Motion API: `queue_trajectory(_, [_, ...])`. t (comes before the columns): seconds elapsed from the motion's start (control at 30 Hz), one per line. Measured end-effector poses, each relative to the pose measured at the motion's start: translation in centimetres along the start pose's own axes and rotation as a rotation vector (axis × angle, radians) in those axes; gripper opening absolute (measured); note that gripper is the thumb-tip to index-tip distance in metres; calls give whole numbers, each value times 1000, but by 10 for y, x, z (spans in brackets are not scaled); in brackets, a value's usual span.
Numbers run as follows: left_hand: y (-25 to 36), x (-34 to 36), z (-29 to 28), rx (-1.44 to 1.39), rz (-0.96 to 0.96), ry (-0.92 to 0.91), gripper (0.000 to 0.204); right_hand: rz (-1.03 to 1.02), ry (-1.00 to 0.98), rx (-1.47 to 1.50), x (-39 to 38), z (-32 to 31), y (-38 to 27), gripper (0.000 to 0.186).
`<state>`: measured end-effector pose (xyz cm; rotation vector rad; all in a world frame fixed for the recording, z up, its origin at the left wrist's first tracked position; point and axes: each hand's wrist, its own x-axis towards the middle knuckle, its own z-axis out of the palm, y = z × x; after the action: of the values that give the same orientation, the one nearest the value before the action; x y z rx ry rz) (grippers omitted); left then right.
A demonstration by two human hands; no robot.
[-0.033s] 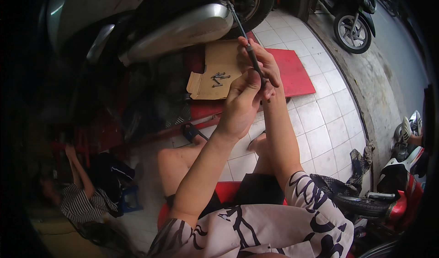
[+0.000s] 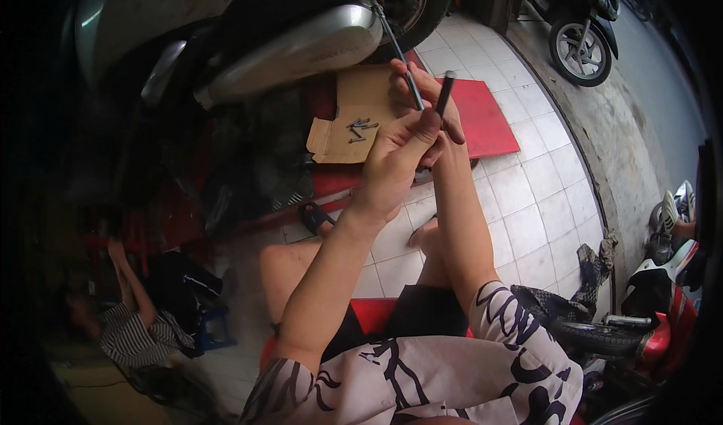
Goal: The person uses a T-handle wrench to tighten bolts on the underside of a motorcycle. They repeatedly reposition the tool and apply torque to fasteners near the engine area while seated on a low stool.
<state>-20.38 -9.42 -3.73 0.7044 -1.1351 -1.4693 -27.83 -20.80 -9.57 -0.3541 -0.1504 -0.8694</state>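
A long metal wrench reaches from the lower edge of the scooter's silver side cover near the wheel down into both hands. My left hand is closed on its black handle, which points up to the right, with my thumb along it. My right hand is just behind, its fingers curled around the metal shaft. A sheet of cardboard below the scooter, partly behind my hands, carries several dark bolts and lies on a red board.
At lower left another person in a striped shirt sits by a blue stool. Parked scooters stand at upper right, and a red-white motorbike at lower right, with someone's foot above it. White tiles border a concrete strip.
The black handle has swung out from along the shaft to point up and right of it. My left hand has shifted slightly with it.
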Motion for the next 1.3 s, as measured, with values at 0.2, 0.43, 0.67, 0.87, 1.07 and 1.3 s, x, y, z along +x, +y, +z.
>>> queue_trajectory(0.2, [57, 16, 18, 1241, -143, 52, 26, -12, 89, -131, -8, 14, 4, 22])
queue_trajectory(0.43, [84, 1, 43, 1722, 218, 200, 31, 52, -194, -251, -5, -6, -11, 23])
queue_trajectory(0.67, [41, -38, 24, 392, 307, 582, 47, 155, -309, -93, -5, 3, -18, 21])
queue_trajectory(0.87, [39, -24, 62, 136, 449, 335, 61, 100, -288, -14, -6, 22, -8, 19])
queue_trajectory(1.07, [5, -3, 47, 881, 390, 161, 54, 136, -77, 99, -21, 28, 3, 15])
queue_trajectory(1.3, [-6, -13, 60, 1303, 561, 116, 31, 182, -318, -199, 4, 0, -9, 23])
